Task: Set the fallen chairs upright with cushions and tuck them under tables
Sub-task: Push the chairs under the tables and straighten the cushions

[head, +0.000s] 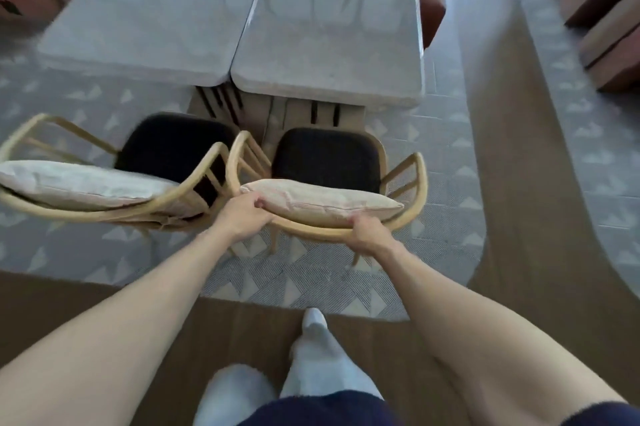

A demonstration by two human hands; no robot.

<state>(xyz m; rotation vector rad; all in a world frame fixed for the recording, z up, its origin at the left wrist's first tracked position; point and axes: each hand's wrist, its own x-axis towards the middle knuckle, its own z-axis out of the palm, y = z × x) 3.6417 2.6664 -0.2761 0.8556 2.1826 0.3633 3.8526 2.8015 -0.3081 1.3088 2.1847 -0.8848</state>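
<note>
Since the upright wooden armchair [346, 180] needs tucking under the marble surface [329, 55] at 12 o'clock, both hands, left hand [247, 216] and right hand [369, 235], are gripping its backrest rail, fingers curled, pinning the beige cushion [322, 200].

Both bare forearms extended forward and slightly inward, elbows low. Left hand [244, 214]: palm down, fingers curled over the chair backrest rail [311, 233], thumb toward midline. Right hand [369, 235]: palm down, fingers wrapped around the same rail, knuckles up. Wrists roughly straight, hands apart.
</note>
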